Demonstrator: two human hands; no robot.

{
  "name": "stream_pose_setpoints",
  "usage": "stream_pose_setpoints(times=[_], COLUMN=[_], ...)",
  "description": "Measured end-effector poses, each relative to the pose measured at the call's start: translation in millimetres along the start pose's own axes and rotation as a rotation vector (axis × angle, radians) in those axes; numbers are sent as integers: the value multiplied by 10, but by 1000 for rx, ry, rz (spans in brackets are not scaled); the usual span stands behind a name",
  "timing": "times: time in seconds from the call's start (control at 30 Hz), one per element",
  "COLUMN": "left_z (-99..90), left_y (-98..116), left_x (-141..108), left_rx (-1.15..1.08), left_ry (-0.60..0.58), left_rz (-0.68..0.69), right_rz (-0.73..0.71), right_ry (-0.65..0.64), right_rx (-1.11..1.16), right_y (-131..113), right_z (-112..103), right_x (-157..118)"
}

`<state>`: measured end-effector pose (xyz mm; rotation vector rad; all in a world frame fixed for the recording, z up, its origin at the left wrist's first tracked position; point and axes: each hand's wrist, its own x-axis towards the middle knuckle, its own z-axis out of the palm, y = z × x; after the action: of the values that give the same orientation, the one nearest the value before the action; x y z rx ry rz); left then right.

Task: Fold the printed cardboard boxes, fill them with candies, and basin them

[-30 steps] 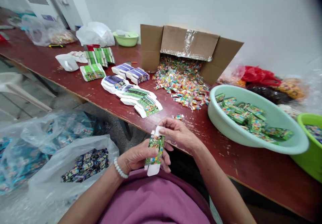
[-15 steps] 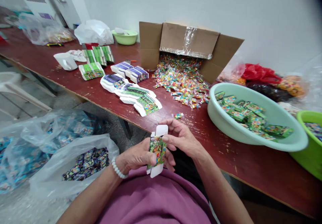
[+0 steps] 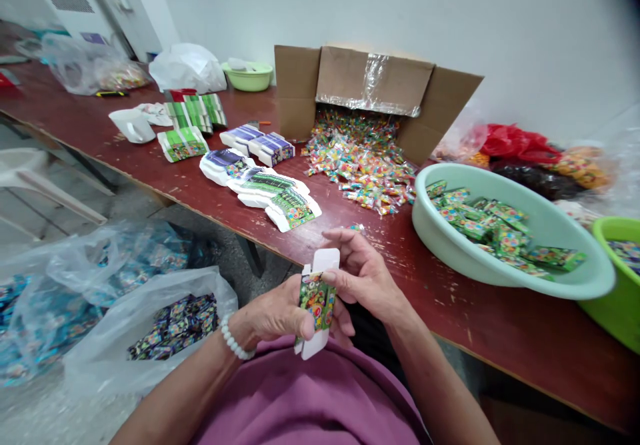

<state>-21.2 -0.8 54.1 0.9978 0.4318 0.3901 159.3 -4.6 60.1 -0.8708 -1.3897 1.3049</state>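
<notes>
In front of my lap a small printed green carton (image 3: 317,302) stands upright between my hands, its white flaps sticking out at top and bottom. My left hand (image 3: 280,312) grips it from the left, thumb across the front panel; its other fingers are hidden behind. At the upper right edge, the thumb of my right hand (image 3: 363,275) presses on the carton, with its index finger raised apart and its lower fingers beside the carton's right side. Flat unfolded cartons (image 3: 280,195) lie fanned on the table (image 3: 360,252) beyond, near one wrapped candy (image 3: 356,227) partly behind my right fingers.
A cardboard box (image 3: 375,78) spills wrapped candies (image 3: 365,165) onto the table. To the right stand a pale green basin (image 3: 510,285) of filled cartons and a lime tub (image 3: 610,315). Plastic bags (image 3: 100,358) of packets sit at lower left. Bundled cartons (image 3: 183,143) and a white mug (image 3: 131,125) are farther left.
The carton has shifted slightly right and turned, showing more of its side panel. My right index finger has lifted away from the top flap.
</notes>
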Motion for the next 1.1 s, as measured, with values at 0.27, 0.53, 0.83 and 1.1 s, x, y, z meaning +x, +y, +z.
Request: stream_pose_setpoints(times=[0.27,0.53,0.83,1.1], left_z=[12,-30,-136,-144], left_y=[-29,-49,-141,-135], left_x=[60,68,88,281], left_rx=[45,155,-35,-304], left_ry=[157,107,-14,-33], left_rz=[68,49,-56,-215], right_rz=[-447,-340,-211,44], right_ry=[68,-83,-152,-92], right_rx=[-801,-713,-588,-168], right_y=[-148,-131,-57,117], right_z=[1,-55,-222,-390], right_x=[-165,-190,-160,-105])
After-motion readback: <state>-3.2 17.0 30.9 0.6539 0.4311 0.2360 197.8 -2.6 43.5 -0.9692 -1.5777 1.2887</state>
